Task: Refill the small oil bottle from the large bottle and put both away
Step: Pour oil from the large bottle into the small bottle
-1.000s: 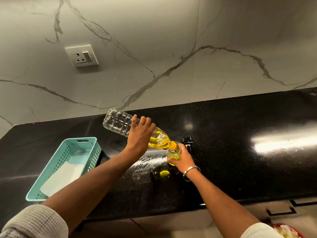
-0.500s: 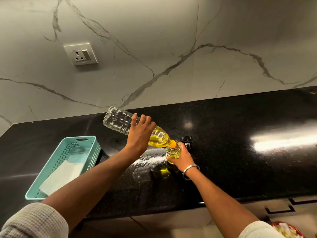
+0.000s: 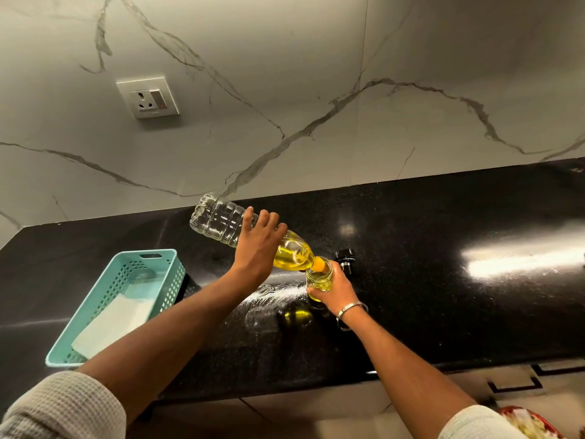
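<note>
On the black stone counter [image 3: 443, 312], mid-way along, I'm tipping the big clear plastic oil bottle [image 3: 221, 221] with my left hand [image 3: 258, 248] wrapped round it. My right hand [image 3: 337, 288] is gripping the small glass bottle [image 3: 319, 275] at its mouth. I'm thinking keep the tilt gentle so it doesn't overflow.

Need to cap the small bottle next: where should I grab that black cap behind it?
Pinch the black cap around its wider top, coming from above. It seems to lie on the counter just behind the right hand, free on top; its exact pose is unclear.
</note>
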Demonstrator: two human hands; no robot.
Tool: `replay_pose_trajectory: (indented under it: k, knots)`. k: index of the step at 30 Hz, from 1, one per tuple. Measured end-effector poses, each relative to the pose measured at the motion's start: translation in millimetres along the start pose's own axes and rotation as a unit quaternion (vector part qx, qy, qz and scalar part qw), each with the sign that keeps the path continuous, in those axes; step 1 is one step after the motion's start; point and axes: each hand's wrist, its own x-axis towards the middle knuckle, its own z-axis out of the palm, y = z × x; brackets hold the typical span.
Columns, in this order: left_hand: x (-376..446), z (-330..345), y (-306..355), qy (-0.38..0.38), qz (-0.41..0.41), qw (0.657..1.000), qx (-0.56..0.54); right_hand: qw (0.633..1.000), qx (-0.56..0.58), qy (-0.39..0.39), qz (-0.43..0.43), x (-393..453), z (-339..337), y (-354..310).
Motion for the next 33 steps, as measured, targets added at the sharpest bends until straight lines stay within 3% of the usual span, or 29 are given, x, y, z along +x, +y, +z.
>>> replay_pose_trajectory:
  k: [33]
  knots:
    - [2.0,-1.0,0.7,0.003,0.003,1.0,0.017,1.0,0.003,0.005,0.001,1.1,0.9,0.6]
